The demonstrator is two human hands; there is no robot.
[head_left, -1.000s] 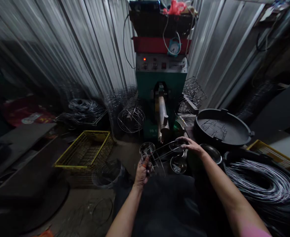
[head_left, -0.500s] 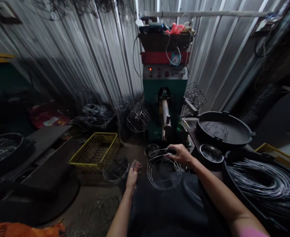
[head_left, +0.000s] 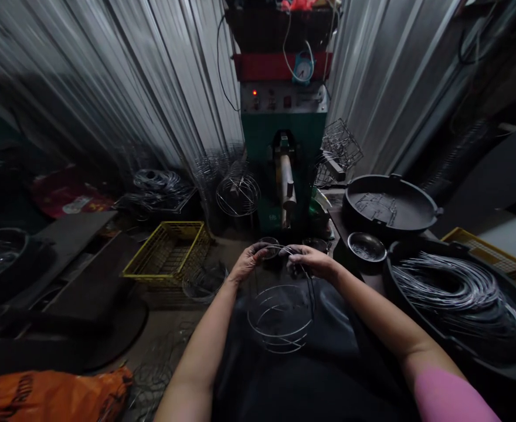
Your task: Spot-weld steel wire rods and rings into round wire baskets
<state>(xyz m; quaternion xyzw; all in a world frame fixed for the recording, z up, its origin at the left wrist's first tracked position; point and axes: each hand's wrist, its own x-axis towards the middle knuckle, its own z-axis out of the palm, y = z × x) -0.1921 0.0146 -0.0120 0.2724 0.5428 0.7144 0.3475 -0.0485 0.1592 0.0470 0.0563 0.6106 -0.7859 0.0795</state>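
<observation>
A round wire basket frame (head_left: 279, 319) made of thin steel rings rests over my lap on a dark apron. My left hand (head_left: 248, 262) is closed on the frame's upper rim at the left. My right hand (head_left: 311, 262) is closed on the same rim at the right. Both hands sit side by side, just in front of the green welding machine (head_left: 284, 140) with its brass-coloured arm (head_left: 285, 181).
A large black tub of coiled steel wire (head_left: 455, 293) fills the right side. Behind it stand a black round pan (head_left: 387, 205) and a small metal bowl (head_left: 366, 246). A yellow crate (head_left: 167, 252) and finished wire frames (head_left: 238, 193) lie on the left. An orange bag (head_left: 47, 392) is at bottom left.
My left hand rose from beside my lap and took hold of the wire frame's rim. The frame turned from facing me flat to hanging with its rings level. The view tilted downward.
</observation>
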